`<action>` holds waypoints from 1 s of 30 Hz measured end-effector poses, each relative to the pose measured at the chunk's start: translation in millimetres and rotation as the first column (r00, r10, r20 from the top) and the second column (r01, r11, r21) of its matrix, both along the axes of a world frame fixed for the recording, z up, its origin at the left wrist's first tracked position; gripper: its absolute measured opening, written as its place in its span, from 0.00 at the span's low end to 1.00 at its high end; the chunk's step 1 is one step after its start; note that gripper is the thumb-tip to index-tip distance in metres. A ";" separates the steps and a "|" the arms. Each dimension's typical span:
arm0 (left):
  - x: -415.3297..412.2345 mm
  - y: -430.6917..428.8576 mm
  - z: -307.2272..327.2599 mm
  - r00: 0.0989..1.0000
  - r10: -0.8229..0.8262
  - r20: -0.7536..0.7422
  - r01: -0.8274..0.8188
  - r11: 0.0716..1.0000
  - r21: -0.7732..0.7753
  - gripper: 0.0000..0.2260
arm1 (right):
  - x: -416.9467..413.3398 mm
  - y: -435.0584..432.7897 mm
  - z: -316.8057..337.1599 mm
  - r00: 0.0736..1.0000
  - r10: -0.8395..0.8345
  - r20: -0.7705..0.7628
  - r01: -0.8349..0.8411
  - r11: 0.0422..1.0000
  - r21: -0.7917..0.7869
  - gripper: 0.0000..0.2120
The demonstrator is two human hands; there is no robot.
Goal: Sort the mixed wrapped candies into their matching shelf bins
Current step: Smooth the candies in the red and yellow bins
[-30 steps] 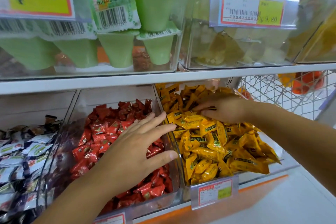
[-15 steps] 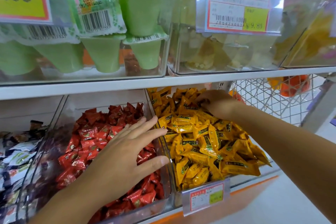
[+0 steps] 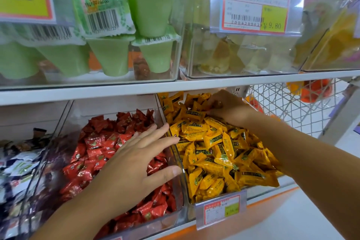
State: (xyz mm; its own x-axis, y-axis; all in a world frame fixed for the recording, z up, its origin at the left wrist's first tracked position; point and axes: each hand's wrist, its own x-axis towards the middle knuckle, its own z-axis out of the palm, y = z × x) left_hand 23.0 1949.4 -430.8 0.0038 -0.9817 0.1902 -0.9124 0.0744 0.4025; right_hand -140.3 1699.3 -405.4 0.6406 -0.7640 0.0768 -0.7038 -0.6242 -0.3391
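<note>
Wrapped candies (image 3: 93, 161) look largely sorted by colour; both grips are in the bins.
Under the left grip (image 3: 136, 161) lie only red candies (image 3: 101, 142), around the right grip (image 3: 228, 108) only yellow candies (image 3: 220, 154); no stray shows, though deeper layers are hidden, so checking seems what is left. The left grip is released, fingers spread flat over the red, fingertips (image 3: 164, 127) at the clear bin wall (image 3: 176, 159). The right grip curls into the yellow at the bin's back; whether it grasps one I cannot tell.
</note>
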 end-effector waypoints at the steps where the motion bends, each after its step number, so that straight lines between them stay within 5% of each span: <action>1: -0.4 0.0 0.4 1.000 0.001 0.008 -0.001 1.000 -0.002 0.27 | -1.4 4.2 4.9 0.996 -0.018 0.087 0.016 1.000 0.025 0.04; 4: -1.7 0.5 1.8 1.000 0.003 0.014 -0.003 1.000 0.008 0.28 | 2.7 26.6 20.7 0.958 -0.023 0.286 -0.003 0.996 0.088 0.05; 8: -1.2 0.3 1.6 1.000 -0.001 0.012 0.001 1.000 -0.005 0.27 | 35.5 67.0 39.9 0.889 0.086 0.450 -0.251 0.913 0.321 0.03; 12: -0.6 0.1 1.3 1.000 -0.001 0.007 0.002 1.000 -0.004 0.25 | 59.4 74.1 50.6 0.954 0.136 0.268 -0.201 0.951 0.235 0.17; 16: -3.1 1.6 3.6 1.000 -0.011 -0.020 0.011 1.000 0.004 0.25 | 64.2 48.3 32.6 0.984 0.161 0.081 -0.164 0.986 0.033 0.14; 23: -1.6 0.1 3.7 0.999 -0.022 -0.050 0.021 1.000 -0.003 0.25 | 83.4 24.3 -12.0 0.974 0.116 -0.195 -0.117 0.993 0.006 0.35; 30: -4.1 0.4 8.8 1.000 -0.004 -0.013 0.004 1.000 0.021 0.25 | 57.0 30.5 -1.2 0.889 0.294 -0.352 -0.312 0.950 0.005 0.22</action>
